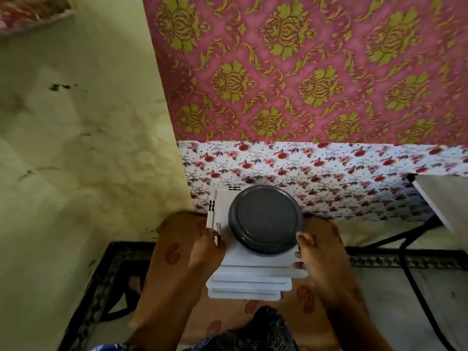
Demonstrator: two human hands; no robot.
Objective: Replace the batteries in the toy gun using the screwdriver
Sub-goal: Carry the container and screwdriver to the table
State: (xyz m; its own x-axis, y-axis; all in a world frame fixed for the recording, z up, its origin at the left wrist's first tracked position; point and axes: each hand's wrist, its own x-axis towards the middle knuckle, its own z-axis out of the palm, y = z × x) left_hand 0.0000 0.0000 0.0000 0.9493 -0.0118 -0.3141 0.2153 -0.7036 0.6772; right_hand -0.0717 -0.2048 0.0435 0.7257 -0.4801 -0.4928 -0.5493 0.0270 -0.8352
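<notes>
Two hands on one load here: the left hand (pixel 206 249) grips the left edge of a stack of white boards (pixel 250 272), thumb over the top and the fingers (pixel 217 240) curled at the rim, while the right hand (pixel 307 252) clamps the right edge the same way. Riding on top of the stack is a dark grey round plate (pixel 266 219), sitting flat but loose, nothing pinning it. A thin dark stick-like thing shows at the left thumb; what it is, I cannot tell.

And the toy gun? Nowhere in view. No screwdriver to be made out, no batteries either. So this reads as carrying or setting up, well ahead of any screw being turned.

To do this step well, I'd say keep the stack level so the plate does not slide off the front, hold both edges evenly, and lower it squarely before letting go. The boards are staggered, so squeezing inward should stop the lower ones slipping.

Around the load: a floral cloth (pixel 329 173) hangs straight ahead below pink patterned wallpaper (pixel 304 72), a pale stained wall (pixel 83 135) stands on the left, and the corner of a table (pixel 440 196) pokes in at right on black legs. That corner and a dark cable (pixel 415 282) trailing over the floor beside the right arm are the likely snags.
</notes>
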